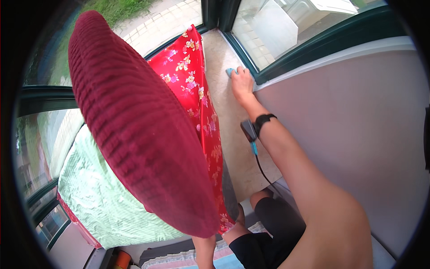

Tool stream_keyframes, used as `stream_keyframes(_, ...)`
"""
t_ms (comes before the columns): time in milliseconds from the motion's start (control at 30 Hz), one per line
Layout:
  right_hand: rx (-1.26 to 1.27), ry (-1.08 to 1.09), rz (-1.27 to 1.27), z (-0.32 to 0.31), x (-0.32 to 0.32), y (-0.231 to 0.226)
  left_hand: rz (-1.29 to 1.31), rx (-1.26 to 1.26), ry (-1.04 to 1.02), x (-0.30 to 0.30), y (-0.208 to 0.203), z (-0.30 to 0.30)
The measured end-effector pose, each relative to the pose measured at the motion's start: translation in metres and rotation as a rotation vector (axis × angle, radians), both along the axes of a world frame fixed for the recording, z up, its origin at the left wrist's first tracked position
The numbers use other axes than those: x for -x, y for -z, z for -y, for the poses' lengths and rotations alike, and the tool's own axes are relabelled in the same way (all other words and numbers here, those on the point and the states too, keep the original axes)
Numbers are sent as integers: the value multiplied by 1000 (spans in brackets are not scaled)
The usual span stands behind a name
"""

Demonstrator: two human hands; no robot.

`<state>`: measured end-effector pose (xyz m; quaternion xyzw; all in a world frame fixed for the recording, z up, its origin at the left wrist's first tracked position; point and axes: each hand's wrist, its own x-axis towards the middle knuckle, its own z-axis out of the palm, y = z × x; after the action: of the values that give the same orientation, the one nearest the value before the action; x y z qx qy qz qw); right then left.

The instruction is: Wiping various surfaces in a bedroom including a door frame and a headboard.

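Observation:
My right hand point(242, 84) rests at the far end of the pale stone windowsill point(251, 175), by the window corner. Its fingers are closed on a small light blue cloth point(230, 72), most of it hidden under them. A big dark red ribbed cushion point(139, 130) stands tilted up in front of me. My left forearm point(204, 251) runs up behind the cushion's lower end, and the left hand itself is hidden there. Behind the cushion, a shiny red flowered fabric point(186, 80) with a raised edge lies along the sill.
A pale green quilted cover point(103, 193) spreads at the left. Dark green window frames point(331, 40) enclose the corner. A black band with a small box point(249, 130) and cable point(264, 172) sits on my right wrist. Low at the left is an orange object point(122, 259).

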<state>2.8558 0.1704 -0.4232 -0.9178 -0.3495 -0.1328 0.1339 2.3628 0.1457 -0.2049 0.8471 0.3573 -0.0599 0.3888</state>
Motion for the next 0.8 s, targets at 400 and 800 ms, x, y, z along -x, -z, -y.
stream_keyframes(400,-263,66,-414,52,62,7,-112,114,-80,5,53,17)
stream_keyframes(800,-608,177,-32,-84,-57,-75,54,173,289,-78,65,56)
